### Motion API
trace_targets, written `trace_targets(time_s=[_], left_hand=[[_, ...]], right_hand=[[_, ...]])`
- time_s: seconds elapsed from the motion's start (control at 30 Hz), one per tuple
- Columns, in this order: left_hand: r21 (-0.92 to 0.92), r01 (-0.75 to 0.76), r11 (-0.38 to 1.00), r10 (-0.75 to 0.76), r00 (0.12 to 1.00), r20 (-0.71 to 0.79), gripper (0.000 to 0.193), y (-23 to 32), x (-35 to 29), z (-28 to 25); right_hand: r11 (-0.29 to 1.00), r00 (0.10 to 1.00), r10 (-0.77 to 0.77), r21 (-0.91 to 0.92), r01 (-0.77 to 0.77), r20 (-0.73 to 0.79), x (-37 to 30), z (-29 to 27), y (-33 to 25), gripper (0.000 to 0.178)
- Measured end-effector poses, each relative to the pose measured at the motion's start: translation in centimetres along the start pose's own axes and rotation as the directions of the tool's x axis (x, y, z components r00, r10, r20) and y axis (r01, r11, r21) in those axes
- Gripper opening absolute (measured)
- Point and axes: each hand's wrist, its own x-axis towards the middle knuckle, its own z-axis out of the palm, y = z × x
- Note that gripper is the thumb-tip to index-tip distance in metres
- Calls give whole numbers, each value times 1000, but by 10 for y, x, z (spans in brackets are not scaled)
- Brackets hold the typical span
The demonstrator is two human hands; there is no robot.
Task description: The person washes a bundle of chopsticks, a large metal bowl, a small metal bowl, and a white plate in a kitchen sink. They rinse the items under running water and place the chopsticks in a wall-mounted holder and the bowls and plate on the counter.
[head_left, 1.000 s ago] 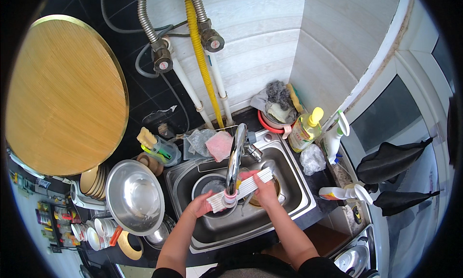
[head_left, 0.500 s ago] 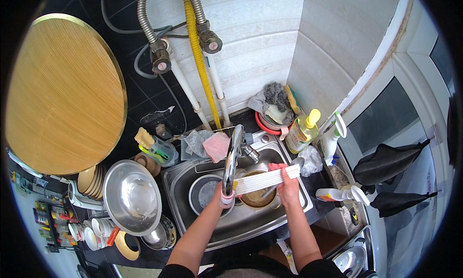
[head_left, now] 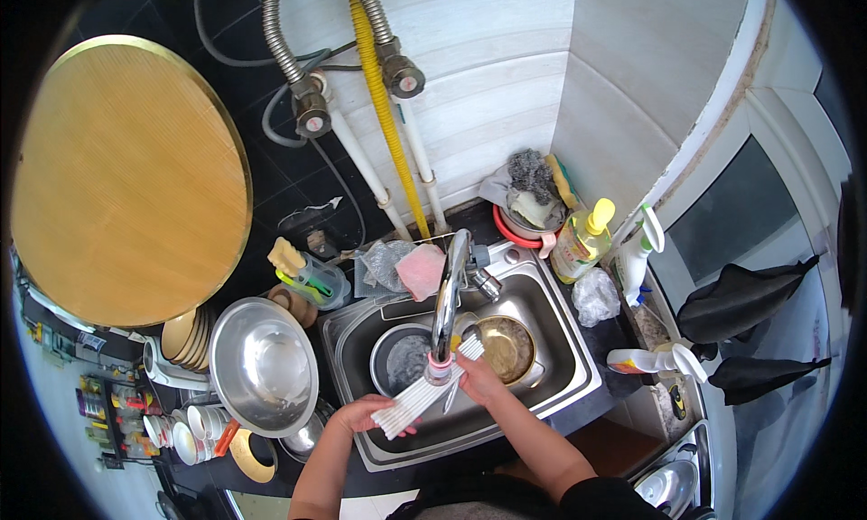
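Two hands are at work over the sink: our left hand [head_left: 363,413] is closed around the lower left end of the sticks [head_left: 411,404], and our right hand [head_left: 483,381] grips their upper right end. The white bundle slants between us, just beneath the mouth of the faucet [head_left: 447,303]; we cannot tell whether water is running.

To handle it well, we should spread the sticks in a flat row, turn the row so both faces meet the spout, and grip lightly enough that the ends are not hidden. Loose fingers could let one slip, so we'd best stay above the basin.

Below, the sink [head_left: 575,362] holds a grey pot [head_left: 383,353] and, to its right, a brassy pot [head_left: 502,341]. Around it runs the black table [head_left: 587,413], with a steel bowl [head_left: 264,366] on our left and a soap bottle [head_left: 580,247] beyond the right corner. Farther out, we have a round board [head_left: 135,181] on the left, pale wall [head_left: 506,87] ahead and a window [head_left: 745,199] on the right.
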Motion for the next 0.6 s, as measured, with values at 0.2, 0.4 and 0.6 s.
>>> trace_targets(time_s=[0.2,0.4,0.6], left_hand=[[274,189,943,-202,979,19,46,-4,6,15],[483,107,869,13,971,-237,28,-21,26,11],[932,261,252,577,732,-361,28,-37,37,25]], right_hand=[[994,986,106,-16,-105,126,5,26,5,26],[997,989,77,20,-75,-125,14,20,2,25],[999,975,-13,46,24,-223,13,19,7,26]])
